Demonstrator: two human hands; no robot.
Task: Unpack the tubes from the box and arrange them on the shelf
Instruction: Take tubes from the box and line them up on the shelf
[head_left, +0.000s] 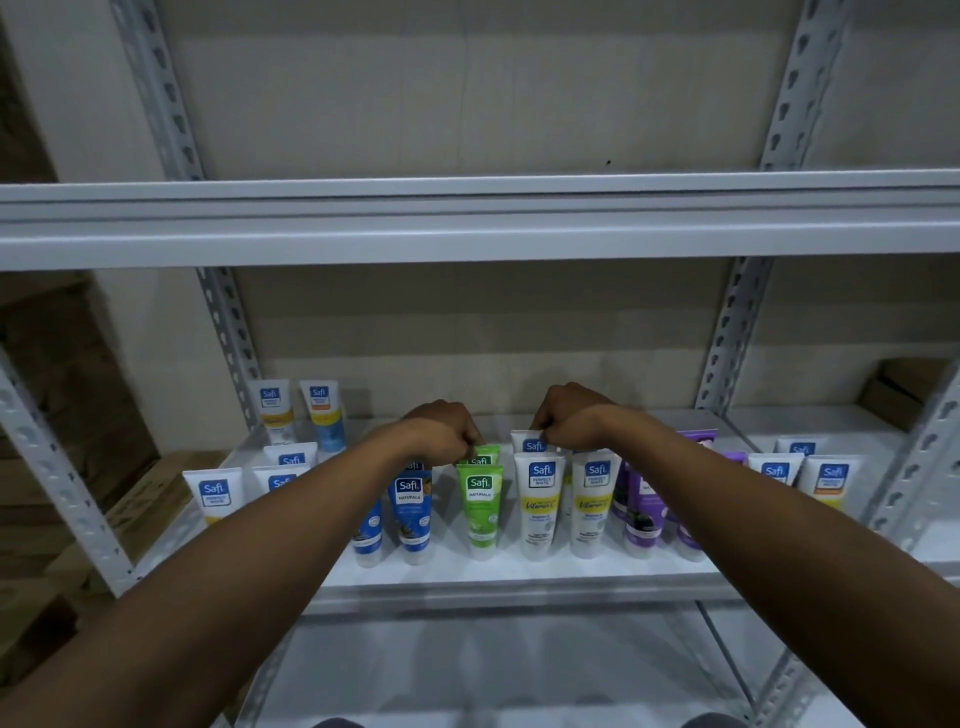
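Several tubes stand cap-down on the white shelf: blue ones, a green front tube, white-and-yellow ones and purple ones. My left hand reaches over the rows and pinches the top of a rear green tube standing behind the front green one. My right hand pinches the top of a rear white tube behind the white-and-yellow pair. Both forearms stretch in from below. No box shows in the view.
More white tubes stand at the shelf's left, back left and right. An upper shelf beam crosses above my hands. Slotted metal posts frame the bay. A cardboard box sits far right.
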